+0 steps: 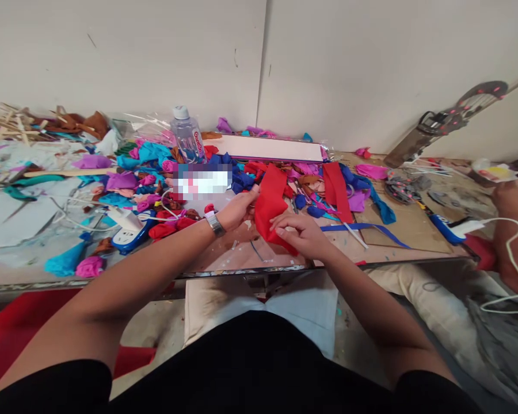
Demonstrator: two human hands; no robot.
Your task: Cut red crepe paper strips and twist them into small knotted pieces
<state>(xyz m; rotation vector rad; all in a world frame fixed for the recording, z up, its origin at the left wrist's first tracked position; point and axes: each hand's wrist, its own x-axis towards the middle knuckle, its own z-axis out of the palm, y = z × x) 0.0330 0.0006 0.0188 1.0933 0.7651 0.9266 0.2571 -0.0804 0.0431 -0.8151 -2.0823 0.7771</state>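
A strip of red fabric (273, 198) hangs between my hands above the front of the table. My left hand (238, 210), with a metal watch on the wrist, grips its left edge. On the lower right part of the strip, my right hand (301, 233) has its thumb and fingers closed on the cloth. Another red strip (337, 191) lies to the right, over a heap of blue, purple and pink scraps. Left of my hands, many coloured cloth pieces (147, 154) are piled up.
A clear bottle (186, 138) stands at the back beside a long white board (263, 148). A blue-and-white power strip (132, 233) with cables lies left, green-handled pliers (19, 192) farther left. At the right edge is another person's arm (513, 230).
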